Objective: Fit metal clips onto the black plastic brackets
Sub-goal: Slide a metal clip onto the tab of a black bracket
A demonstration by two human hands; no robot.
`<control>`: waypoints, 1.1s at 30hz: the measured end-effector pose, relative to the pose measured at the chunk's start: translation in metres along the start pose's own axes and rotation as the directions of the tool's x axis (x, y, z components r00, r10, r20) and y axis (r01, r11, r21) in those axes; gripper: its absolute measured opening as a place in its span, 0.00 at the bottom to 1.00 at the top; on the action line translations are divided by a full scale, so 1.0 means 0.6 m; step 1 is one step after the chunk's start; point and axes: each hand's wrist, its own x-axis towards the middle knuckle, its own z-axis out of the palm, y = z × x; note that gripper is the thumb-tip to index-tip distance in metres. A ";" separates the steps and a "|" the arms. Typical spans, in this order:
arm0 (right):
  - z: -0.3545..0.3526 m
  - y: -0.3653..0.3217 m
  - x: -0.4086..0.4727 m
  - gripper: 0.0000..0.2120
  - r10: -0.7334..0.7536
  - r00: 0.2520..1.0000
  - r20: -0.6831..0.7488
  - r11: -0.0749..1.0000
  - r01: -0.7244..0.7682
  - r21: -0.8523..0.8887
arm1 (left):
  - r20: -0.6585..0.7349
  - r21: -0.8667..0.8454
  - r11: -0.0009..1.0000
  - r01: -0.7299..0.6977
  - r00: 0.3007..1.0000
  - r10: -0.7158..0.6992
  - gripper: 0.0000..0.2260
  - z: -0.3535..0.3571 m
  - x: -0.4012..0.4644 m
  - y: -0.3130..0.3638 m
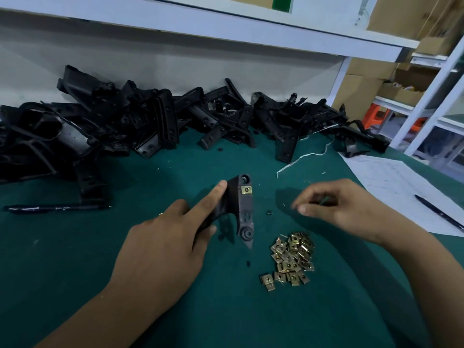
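Note:
My left hand grips a black plastic bracket upright on the green mat, forefinger stretched along its left edge. One brass-coloured metal clip sits on the bracket near its upper end. My right hand hovers to the right of the bracket, blurred, fingers loosely curled; nothing shows between them. A heap of loose metal clips lies on the mat below my right hand.
A long pile of black brackets runs along the back wall. A black marker lies at the left. Paper sheets with a pen lie at the right, and a white string trails between them.

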 end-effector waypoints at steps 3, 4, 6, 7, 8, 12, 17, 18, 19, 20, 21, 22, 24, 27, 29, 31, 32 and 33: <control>-0.014 0.014 -0.009 0.07 0.094 0.974 0.207 0.990 -0.112 0.080 | 0.003 0.023 0.999 0.024 1.000 -0.024 0.33 0.004 0.000 0.000; -0.016 0.015 -0.009 0.08 0.093 0.969 0.228 0.992 -0.109 0.061 | 0.004 0.021 0.999 0.032 0.999 -0.032 0.33 0.005 0.000 0.000; -0.014 0.012 -0.007 0.09 0.083 0.963 0.257 0.995 -0.096 0.036 | 0.007 0.016 0.999 0.041 0.999 -0.041 0.33 0.006 0.001 -0.001; -0.014 0.011 -0.007 0.10 0.085 0.958 0.272 0.995 -0.096 0.027 | 0.010 0.016 0.999 0.041 0.999 -0.041 0.33 0.005 0.001 -0.001; -0.015 0.010 -0.008 0.10 0.091 0.955 0.283 0.995 -0.100 0.017 | 0.012 0.020 0.999 0.040 0.999 -0.040 0.33 0.005 0.001 -0.001; -0.014 0.009 -0.008 0.10 0.086 0.952 0.293 0.995 -0.095 0.016 | 0.022 0.036 0.998 0.047 0.999 -0.048 0.32 0.007 0.002 -0.002; 0.004 0.013 0.001 0.07 0.065 0.960 0.272 0.996 -0.080 0.046 | 0.040 0.043 0.998 0.052 0.998 -0.053 0.31 0.006 0.000 0.000; 0.010 0.011 0.004 0.07 0.059 0.964 0.259 0.996 -0.073 0.043 | 0.041 0.046 0.997 0.058 0.997 -0.059 0.31 0.005 0.001 0.000; 0.019 0.009 0.008 0.07 0.049 0.971 0.235 0.997 -0.060 0.039 | 0.040 0.049 0.997 0.061 0.997 -0.063 0.31 0.005 0.001 0.000; 0.028 0.008 0.012 0.07 0.034 0.979 0.201 0.999 -0.041 0.030 | 0.040 0.050 0.997 0.063 0.997 -0.065 0.31 0.005 0.001 0.000; 0.038 0.007 0.015 0.07 0.012 0.987 0.163 1.000 -0.015 0.014 | 0.040 0.046 0.997 0.065 0.997 -0.067 0.32 0.005 0.001 0.000; 0.047 0.006 0.018 0.07 -0.011 0.992 0.128 1.000 0.013 -0.009 | 0.042 0.039 0.997 0.066 0.997 -0.068 0.32 0.005 0.001 -0.001; 0.057 0.004 0.020 0.06 -0.041 0.995 0.087 0.998 0.046 -0.051 | 0.044 0.033 0.997 0.068 0.997 -0.069 0.32 0.006 0.001 0.000; 0.050 0.005 0.018 0.07 -0.025 0.991 0.134 0.999 0.021 0.026 | 0.045 0.037 0.997 0.072 0.996 -0.073 0.31 0.007 0.002 0.000; 0.043 0.004 0.014 0.09 -0.008 0.983 0.182 0.995 -0.010 0.098 | 0.044 0.046 0.996 0.075 0.996 -0.077 0.31 0.008 0.002 -0.001; 0.042 0.001 0.013 0.09 -0.011 0.986 0.167 0.995 -0.006 0.097 | 0.041 0.055 0.996 0.077 0.996 -0.079 0.31 0.009 0.003 -0.001; 0.044 0.000 0.014 0.08 -0.011 0.988 0.152 0.997 0.000 0.078 | 0.039 0.056 0.996 0.076 0.996 -0.078 0.31 0.009 0.003 -0.002; 0.046 -0.002 0.015 0.08 -0.008 0.990 0.144 0.998 -0.001 0.063 | 0.038 0.054 0.996 0.074 0.996 -0.076 0.31 0.010 0.003 -0.002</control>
